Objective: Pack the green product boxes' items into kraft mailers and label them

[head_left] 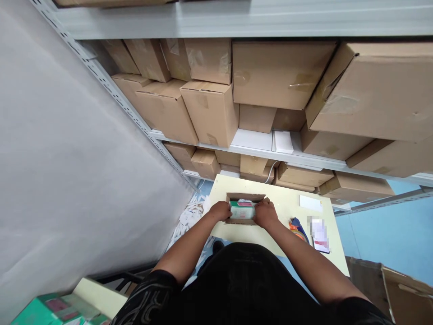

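Note:
An open brown cardboard carton (pixel 241 221) stands on the pale yellow table, its top facing up. Inside its opening lies a green and white box (pixel 242 211) with a pink patch on its upper side. My left hand (pixel 221 211) is closed at the left end of this box, over the carton's left edge. At the opposite end my right hand (pixel 265 212) grips the box, its fingers bent down over the carton's right side. The fingertips of both hands are partly hidden.
On the pale table (pixel 223 186) are a tape dispenser (pixel 299 229), a phone (pixel 320 237) and a white pad (pixel 310 203). Shelves full of cardboard boxes (pixel 209 110) rise behind it. Paper scraps (pixel 189 221) litter the floor at left; green boxes (pixel 50 311) sit lower left.

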Demonstrator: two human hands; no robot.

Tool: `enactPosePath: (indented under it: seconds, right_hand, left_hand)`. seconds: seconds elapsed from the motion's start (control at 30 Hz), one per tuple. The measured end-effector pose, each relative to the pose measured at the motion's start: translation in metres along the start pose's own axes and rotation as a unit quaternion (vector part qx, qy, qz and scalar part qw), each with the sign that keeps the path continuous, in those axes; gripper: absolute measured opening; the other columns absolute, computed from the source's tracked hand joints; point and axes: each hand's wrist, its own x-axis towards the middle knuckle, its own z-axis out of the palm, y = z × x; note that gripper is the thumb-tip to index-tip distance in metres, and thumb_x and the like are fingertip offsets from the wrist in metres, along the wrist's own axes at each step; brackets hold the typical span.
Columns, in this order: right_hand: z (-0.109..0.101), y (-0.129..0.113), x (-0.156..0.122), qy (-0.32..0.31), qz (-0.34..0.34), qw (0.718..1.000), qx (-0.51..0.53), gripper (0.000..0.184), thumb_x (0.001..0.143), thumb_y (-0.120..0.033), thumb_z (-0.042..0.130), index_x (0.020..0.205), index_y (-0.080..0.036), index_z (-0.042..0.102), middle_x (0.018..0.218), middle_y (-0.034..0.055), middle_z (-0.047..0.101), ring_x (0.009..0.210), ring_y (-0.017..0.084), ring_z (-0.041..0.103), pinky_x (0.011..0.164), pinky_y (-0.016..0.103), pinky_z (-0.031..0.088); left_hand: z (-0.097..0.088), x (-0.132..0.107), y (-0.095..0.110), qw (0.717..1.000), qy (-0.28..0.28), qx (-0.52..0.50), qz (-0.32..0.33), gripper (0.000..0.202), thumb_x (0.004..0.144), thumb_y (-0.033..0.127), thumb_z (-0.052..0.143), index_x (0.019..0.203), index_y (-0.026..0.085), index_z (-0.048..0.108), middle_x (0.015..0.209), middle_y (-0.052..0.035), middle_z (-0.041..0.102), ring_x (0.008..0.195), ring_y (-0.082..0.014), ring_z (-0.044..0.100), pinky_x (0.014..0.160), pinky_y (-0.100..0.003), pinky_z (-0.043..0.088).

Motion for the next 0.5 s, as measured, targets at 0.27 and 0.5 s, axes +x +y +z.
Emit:
enactPosePath:
  seconds: [0.27, 0.5]
  right_hand:
    - [0.014, -0.019, 0.016, -0.065, 0.002, 0.998, 0.007, 0.038, 0.088, -0.009, 0.052, 0.120, -0.011, 0.073, 0.122, 0.0243, 0.071, 0.110, 0.037, 0.068, 0.087, 0.047, 0.052]
    - [0.016, -0.011, 0.027, -0.078, -0.011, 0.997, 0.006, 0.045, 0.092, -0.012, 0.051, 0.135, -0.014, 0.063, 0.132, 0.0218, 0.066, 0.110, 0.035, 0.069, 0.085, 0.045, 0.053]
  left_hand:
    - [-0.014, 0.013, -0.009, 0.996, -0.023, 0.041, 0.081, 0.066, 0.069, 0.031, 0.079, 0.133, 0.030, 0.062, 0.129, -0.0100, 0.071, 0.121, -0.0336, 0.065, 0.098, -0.039, 0.052]
    - [-0.013, 0.033, -0.006, 0.994, -0.069, 0.019, 0.080, 0.058, 0.057, 0.028, 0.085, 0.114, 0.024, 0.073, 0.116, -0.0139, 0.075, 0.114, -0.0401, 0.067, 0.096, -0.046, 0.053]
